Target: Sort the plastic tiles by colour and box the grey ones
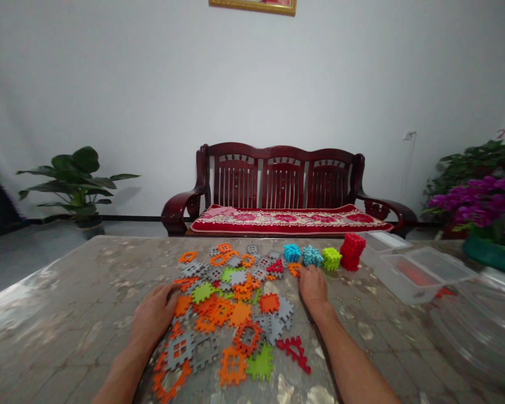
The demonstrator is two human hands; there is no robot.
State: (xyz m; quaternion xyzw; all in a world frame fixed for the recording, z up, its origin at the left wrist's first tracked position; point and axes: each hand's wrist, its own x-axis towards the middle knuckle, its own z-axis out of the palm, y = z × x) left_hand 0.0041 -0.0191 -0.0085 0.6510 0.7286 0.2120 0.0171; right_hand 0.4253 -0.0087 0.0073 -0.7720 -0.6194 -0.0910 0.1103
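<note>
Spread across the table is a loose heap of flat interlocking plastic building tiles (239, 314) in orange, grey, green and red, some with window cut-outs. My left hand (156, 306) rests at the heap's left edge, thumb apart from the fingers, fingertips beside an orange tile (182, 306). At the far right of the heap, my right hand (313, 285) has its fingers closed at the edge of a small orange tile (294, 269). Just beyond it stand a blue stack (292, 252), a light-blue stack (312, 256), a lime-green stack (331, 258) and a tall red stack (352, 252).
Clear plastic boxes (408, 280) sit on the table's right side, one with something red-orange inside. A transparent lid or container (480, 325) lies nearer. Purple flowers (483, 202) in a teal pot stand far right. Past the table (92, 292) is a wooden bench (281, 174).
</note>
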